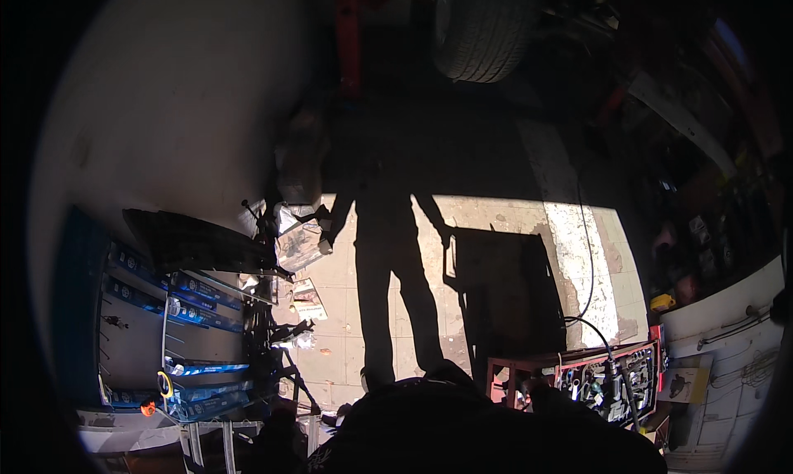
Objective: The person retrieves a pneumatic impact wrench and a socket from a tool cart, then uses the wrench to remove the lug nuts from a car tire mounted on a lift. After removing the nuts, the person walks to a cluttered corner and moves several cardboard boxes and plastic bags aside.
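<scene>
My dark-clothed body fills the bottom middle, in deep shade. At the near edge of a red tool cart (529, 362) is a dark shape that looks like my right hand (542, 396); its fingers do not show. The cart's tray holds many metal tools (607, 383), and a black hose (613, 350) runs down over it. Low on the left, a dark shape by the display rack may be my left hand (281, 431), its fingers lost in the dark. On the sunlit floor (330, 342) falls my long shadow (380, 259), its right arm reaching the cart's shadow.
A rack with blue boxes (198, 313) stands at left, black parts (285, 333) beside it. Cardboard and papers (307, 299) litter the floor. Ahead hang a tyre (487, 36) and a red post (349, 36). A cluttered shelf (702, 259) lines the right; a cable (586, 251) crosses the floor.
</scene>
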`<move>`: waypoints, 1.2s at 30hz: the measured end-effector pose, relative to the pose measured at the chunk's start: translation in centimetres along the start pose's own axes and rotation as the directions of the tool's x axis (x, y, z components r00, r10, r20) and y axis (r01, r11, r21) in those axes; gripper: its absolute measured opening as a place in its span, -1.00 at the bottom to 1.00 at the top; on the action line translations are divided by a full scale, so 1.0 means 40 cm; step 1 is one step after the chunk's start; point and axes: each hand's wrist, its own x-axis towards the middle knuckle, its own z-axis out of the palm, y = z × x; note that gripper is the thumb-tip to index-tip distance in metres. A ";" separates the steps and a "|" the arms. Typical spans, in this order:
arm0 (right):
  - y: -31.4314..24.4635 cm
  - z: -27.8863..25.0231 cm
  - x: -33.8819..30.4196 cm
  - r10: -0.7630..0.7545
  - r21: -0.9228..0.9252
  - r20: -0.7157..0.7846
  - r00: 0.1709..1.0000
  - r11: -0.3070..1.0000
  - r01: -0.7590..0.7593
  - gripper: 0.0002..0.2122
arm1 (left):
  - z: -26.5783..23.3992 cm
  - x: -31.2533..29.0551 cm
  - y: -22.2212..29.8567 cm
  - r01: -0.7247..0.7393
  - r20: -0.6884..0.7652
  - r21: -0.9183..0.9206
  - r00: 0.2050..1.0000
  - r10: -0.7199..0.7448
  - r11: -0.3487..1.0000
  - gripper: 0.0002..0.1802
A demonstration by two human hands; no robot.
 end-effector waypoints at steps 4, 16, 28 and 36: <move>-0.284 -0.039 -0.097 0.413 0.561 0.166 0.895 0.707 -0.430 -0.72 | -0.341 0.243 -0.222 -0.018 -0.084 0.151 0.996 0.031 0.988 -0.70; -0.815 -0.140 0.140 0.263 0.469 0.240 0.934 0.812 -0.349 -0.68 | -0.879 0.708 -0.077 -0.493 -0.491 0.129 0.722 0.487 0.860 -0.49; -1.398 -0.590 0.502 0.177 0.657 0.067 0.982 0.733 -0.177 -0.63 | -1.438 1.408 -0.227 -0.229 -0.262 -0.367 0.955 0.136 0.901 -0.82; -1.562 -0.634 0.564 0.256 0.624 0.194 0.947 0.713 -0.321 -0.60 | -1.833 1.663 -0.199 -0.201 -0.270 -0.442 0.959 0.084 0.874 -0.52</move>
